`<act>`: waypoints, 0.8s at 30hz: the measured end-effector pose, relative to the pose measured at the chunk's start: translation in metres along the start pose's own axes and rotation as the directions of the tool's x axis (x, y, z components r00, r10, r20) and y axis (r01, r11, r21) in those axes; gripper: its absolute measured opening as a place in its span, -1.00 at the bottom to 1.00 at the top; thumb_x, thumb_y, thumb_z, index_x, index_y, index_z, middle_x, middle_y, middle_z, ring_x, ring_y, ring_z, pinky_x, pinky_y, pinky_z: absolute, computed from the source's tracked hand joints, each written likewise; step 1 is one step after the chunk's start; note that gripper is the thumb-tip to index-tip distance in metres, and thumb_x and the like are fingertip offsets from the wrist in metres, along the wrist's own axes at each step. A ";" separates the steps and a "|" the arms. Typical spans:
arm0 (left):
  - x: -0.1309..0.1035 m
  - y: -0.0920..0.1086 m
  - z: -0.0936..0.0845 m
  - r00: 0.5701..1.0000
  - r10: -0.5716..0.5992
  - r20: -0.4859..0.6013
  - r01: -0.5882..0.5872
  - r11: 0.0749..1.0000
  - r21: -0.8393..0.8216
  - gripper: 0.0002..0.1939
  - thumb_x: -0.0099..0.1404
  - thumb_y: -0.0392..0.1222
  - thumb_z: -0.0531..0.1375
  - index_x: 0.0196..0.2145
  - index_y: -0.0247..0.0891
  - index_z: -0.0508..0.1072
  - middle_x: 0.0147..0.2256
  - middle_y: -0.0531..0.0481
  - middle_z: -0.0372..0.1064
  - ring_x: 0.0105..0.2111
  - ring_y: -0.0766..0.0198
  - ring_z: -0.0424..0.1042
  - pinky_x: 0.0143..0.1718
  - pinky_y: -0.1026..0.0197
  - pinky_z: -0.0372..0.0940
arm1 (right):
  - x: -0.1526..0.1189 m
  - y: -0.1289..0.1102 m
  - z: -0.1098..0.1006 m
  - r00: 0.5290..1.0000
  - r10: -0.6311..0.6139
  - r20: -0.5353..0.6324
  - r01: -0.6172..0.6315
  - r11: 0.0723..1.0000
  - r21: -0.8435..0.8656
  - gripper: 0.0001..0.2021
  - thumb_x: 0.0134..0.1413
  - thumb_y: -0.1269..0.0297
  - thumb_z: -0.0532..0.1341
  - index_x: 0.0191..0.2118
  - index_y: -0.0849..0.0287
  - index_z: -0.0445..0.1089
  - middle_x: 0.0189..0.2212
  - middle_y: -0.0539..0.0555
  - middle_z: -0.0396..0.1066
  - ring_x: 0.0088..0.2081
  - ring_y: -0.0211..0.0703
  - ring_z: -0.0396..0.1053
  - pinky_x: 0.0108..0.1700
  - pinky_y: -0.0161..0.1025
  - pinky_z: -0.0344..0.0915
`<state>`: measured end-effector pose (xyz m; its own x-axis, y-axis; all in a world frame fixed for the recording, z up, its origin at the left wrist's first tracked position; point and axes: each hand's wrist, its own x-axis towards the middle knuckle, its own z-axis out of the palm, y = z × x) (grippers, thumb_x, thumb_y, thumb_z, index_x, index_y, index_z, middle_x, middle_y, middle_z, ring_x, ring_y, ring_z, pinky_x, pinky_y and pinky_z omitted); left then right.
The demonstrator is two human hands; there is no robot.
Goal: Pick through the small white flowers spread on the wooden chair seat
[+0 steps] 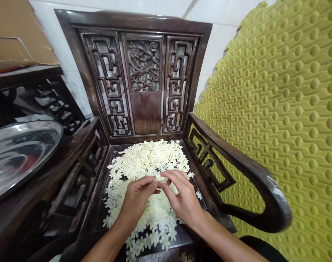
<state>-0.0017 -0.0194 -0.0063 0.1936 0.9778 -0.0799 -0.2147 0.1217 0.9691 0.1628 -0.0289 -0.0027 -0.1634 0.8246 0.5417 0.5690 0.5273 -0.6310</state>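
Note:
Many small white flowers (144, 156) with pale yellow centres are spread over the seat of a dark carved wooden chair (148, 112). Above the middle of them, my left hand (140, 196) and my right hand (182, 194) meet at the fingertips. A white flower (159, 177) is pinched between the fingers of both hands. The fingers partly cover it, so its full shape is hidden.
The chair's right armrest (242, 167) curves toward me, and its left armrest (73, 153) runs beside a round metal tray (23, 149). A yellow-green textured mat (291, 109) stands upright at the right. White wall tiles (138, 6) show behind the chair.

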 end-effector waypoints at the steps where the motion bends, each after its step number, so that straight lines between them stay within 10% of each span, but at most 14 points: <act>1: 0.000 0.001 0.000 1.000 0.010 0.010 -0.010 1.000 0.015 -0.80 0.25 -0.07 0.31 -0.31 -0.26 0.64 -0.31 -0.05 0.52 -0.30 0.19 0.49 -0.19 0.16 0.44 | 0.000 0.000 0.000 1.000 0.018 0.003 -0.018 1.000 0.001 -0.80 0.26 0.39 0.22 -0.02 0.09 0.39 -0.15 0.12 0.48 -0.10 -0.01 0.39 -0.02 -0.03 0.29; 13: 0.003 -0.007 0.002 0.995 0.024 0.096 -0.037 0.990 0.136 -0.78 0.30 -0.08 0.26 -0.35 -0.26 0.64 -0.37 -0.06 0.49 -0.33 0.21 0.45 -0.22 0.21 0.38 | -0.005 0.005 -0.007 0.975 0.149 0.167 -0.162 0.985 0.065 -0.85 0.24 0.42 0.23 -0.10 0.10 0.41 -0.24 0.05 0.42 -0.19 -0.11 0.39 -0.07 -0.14 0.30; 24: 0.003 -0.013 0.000 0.946 0.304 0.110 -0.321 0.843 0.431 -0.79 0.37 -0.15 0.18 -0.31 -0.21 0.62 -0.41 -0.02 0.43 -0.42 0.24 0.45 -0.32 0.22 0.34 | -0.004 0.006 -0.004 0.990 0.006 0.142 -0.003 1.000 -0.027 -0.80 0.30 0.44 0.15 -0.01 0.11 0.38 -0.20 0.09 0.45 -0.14 -0.08 0.38 -0.02 -0.11 0.24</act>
<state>0.0015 -0.0180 -0.0194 0.2233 0.9436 0.2446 0.1692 -0.2847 0.9436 0.1705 -0.0303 -0.0063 -0.2722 0.8487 0.4535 0.5908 0.5194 -0.6174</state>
